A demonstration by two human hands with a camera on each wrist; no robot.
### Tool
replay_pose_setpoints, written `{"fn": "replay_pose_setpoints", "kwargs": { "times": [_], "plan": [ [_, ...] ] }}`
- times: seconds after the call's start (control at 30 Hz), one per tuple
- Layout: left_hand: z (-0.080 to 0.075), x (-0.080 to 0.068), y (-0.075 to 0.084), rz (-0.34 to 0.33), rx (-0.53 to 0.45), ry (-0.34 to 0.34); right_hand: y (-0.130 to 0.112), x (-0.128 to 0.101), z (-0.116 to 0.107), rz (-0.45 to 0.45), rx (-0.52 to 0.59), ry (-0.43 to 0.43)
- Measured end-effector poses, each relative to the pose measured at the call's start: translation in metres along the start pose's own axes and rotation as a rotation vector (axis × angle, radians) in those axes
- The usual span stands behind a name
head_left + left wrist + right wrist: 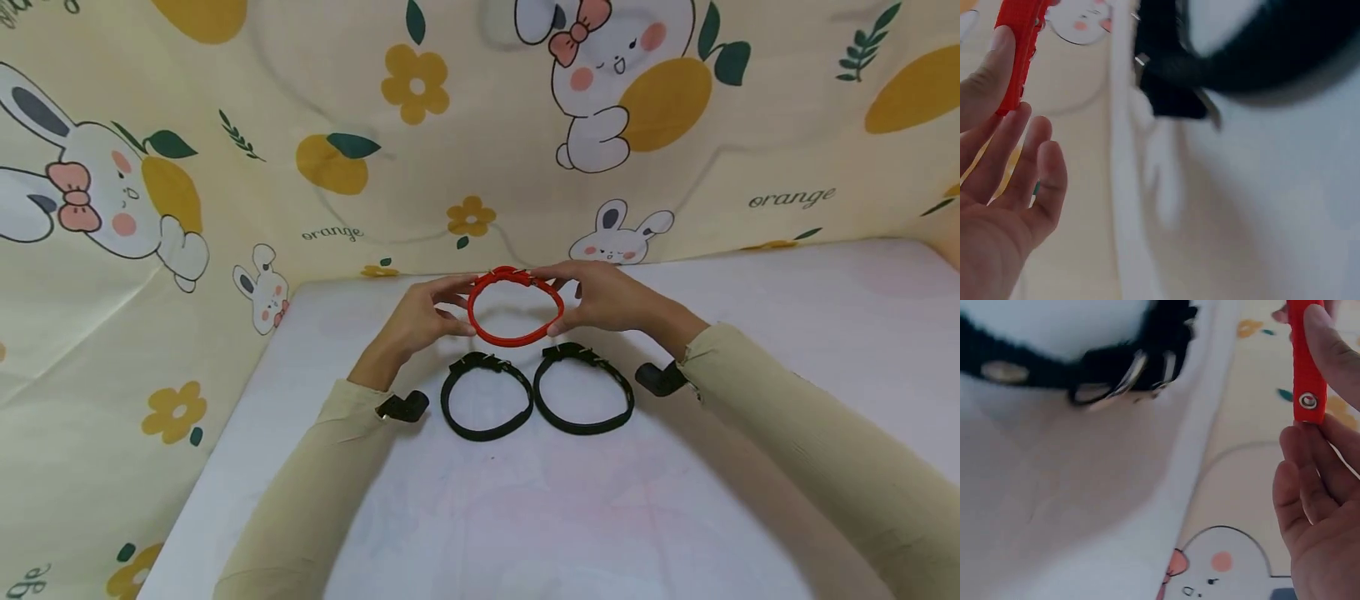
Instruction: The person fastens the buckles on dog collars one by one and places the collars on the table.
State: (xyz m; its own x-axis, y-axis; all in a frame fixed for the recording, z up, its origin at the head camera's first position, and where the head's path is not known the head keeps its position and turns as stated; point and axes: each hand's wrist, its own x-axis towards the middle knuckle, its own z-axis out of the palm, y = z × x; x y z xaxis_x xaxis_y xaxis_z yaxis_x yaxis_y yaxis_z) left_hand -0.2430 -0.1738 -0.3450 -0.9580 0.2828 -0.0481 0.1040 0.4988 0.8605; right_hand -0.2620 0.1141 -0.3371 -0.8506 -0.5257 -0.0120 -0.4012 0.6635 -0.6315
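- Head view: we pinch the red collar (516, 307) between left hand (420, 321) and right hand (611, 298), above the worktop (675, 500).
- Fingertip grip could slip, we judge, dropping it onto the black collars (486, 406).
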Motion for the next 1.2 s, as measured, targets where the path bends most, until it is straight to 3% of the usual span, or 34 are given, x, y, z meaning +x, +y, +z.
{"fn": "replay_pose_setpoints", "kwargs": {
  "times": [0.2,0.57,0.9,1.2],
  "plan": [
    [0.007,0.013,-0.013,-0.112,0.065,-0.032,0.01,0.015,0.005,0.058,-0.039,-0.089],
    [0.017,0.025,-0.02,-0.191,0.14,-0.048,0.02,0.027,0.013,0.133,0.01,-0.171],
    [0.02,0.027,-0.031,-0.226,0.156,-0.123,0.028,0.029,0.021,0.11,0.002,-0.253],
    [0.017,0.025,-0.031,-0.221,0.157,-0.15,0.039,0.026,0.022,0.099,0.043,-0.235]
  ]
}}
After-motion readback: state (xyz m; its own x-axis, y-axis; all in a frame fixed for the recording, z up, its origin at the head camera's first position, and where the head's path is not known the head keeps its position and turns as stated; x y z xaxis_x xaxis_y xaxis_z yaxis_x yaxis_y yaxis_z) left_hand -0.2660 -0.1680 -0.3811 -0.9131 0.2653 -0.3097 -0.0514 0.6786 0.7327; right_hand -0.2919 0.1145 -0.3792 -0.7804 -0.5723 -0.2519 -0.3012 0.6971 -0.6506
